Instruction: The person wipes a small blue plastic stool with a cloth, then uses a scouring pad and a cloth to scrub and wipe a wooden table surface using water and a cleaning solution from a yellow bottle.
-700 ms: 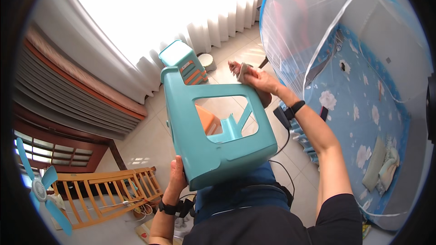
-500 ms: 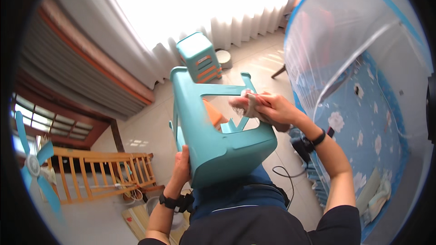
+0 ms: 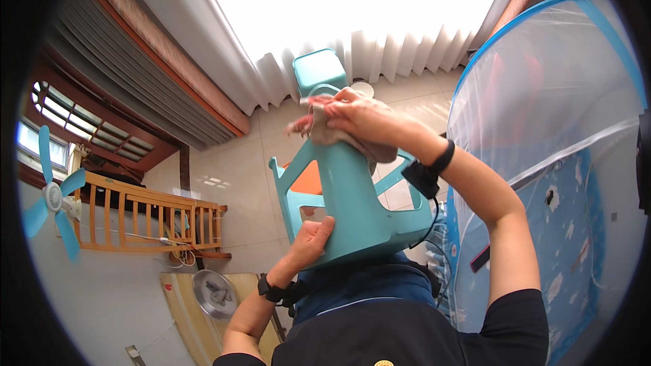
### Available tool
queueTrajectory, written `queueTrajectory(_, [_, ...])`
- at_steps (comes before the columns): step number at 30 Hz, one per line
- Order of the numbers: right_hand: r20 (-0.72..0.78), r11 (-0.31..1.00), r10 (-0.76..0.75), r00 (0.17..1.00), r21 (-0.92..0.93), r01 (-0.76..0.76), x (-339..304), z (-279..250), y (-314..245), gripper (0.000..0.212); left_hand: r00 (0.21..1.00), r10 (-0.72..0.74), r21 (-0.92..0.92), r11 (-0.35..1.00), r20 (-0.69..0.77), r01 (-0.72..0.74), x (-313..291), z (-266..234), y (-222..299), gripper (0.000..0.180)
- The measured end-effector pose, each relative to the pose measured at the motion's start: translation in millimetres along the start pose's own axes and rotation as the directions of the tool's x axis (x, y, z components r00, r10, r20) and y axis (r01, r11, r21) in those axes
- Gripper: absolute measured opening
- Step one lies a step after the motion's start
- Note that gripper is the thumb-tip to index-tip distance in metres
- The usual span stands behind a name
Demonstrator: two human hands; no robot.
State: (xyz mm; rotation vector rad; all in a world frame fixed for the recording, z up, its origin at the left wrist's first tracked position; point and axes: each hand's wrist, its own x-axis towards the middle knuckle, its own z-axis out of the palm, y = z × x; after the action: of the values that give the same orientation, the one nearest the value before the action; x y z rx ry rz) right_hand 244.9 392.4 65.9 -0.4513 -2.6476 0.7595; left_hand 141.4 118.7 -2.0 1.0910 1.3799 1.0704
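Note:
A teal plastic stool lies tipped in front of my body, its seat end toward me and its legs pointing away. My left hand grips the stool's near left side, thumb on the outer face and fingers mostly hidden behind. With closed fingers, my right hand holds a crumpled beige and reddish cloth against the upper part of a leg, toward its far end. The cloth drapes over that leg and hides some of it. An orange patch shows through the stool's opening.
Beyond the stool, a teal box-like piece stands by the white curtain. A blue-edged mesh tent fills the right side. At left are a wooden rail, a blue-bladed fan and a metal bowl.
The stool has turned so another side faces up. My right hand and cloth have moved left and farther away, onto a leg. My left hand has shifted right with the stool.

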Motion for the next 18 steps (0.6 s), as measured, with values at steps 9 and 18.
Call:
queueTrajectory(9, [0.224,0.993,-0.076,0.972,0.108,0.053,-24,17,67,0.025,0.984,-0.114,-0.133,0.987,-0.137,0.095,-14,5,-11,0.061])
queueTrajectory(18, [0.417,0.93,0.368,0.831,-0.163,-0.33,-56,-19,133,0.022,0.986,-0.063,-0.174,0.984,-0.153,0.036,17,-34,-9,0.058])
